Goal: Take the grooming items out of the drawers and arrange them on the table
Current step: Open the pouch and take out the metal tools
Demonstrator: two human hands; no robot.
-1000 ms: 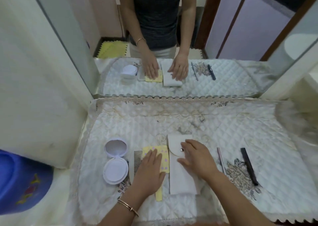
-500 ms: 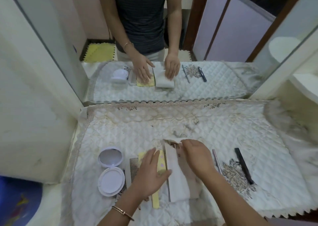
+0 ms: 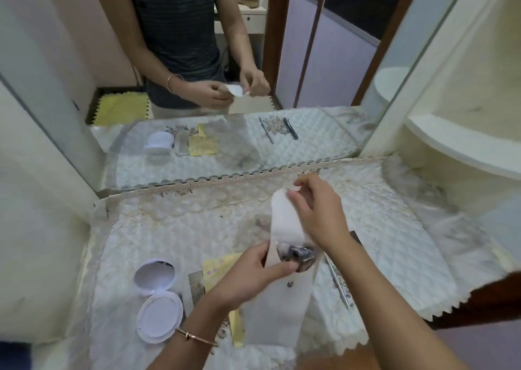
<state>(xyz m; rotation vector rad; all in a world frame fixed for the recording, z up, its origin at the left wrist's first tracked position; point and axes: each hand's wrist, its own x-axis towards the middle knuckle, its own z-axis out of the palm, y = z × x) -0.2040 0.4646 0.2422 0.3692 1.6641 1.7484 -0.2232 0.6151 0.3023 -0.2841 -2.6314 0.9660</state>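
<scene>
Both hands hold a white snap pouch (image 3: pixel 279 307) raised above the quilted table cover (image 3: pixel 174 228). My left hand (image 3: pixel 253 268) grips the pouch's body near its mouth. My right hand (image 3: pixel 315 214) pinches the flap (image 3: pixel 283 217) and holds it pulled up and open. Dark metal tools (image 3: pixel 297 252) show inside the mouth. On the cover lie an open white compact mirror (image 3: pixel 156 302), a grey comb (image 3: pixel 196 288), a yellow dotted card (image 3: pixel 217 268), a metal stick (image 3: pixel 337 281) and a black comb (image 3: pixel 355 235), mostly hidden by my right wrist.
A large mirror (image 3: pixel 225 59) stands along the back edge and reflects the person and the table. White curved shelves (image 3: pixel 456 149) rise at the right. The table's dark wooden edge (image 3: pixel 485 299) shows at the lower right.
The pouch was lying flat under both hands. Its flap got unsnapped, and now the pouch is lifted off the cover with the flap pulled up. The camera has moved closer.
</scene>
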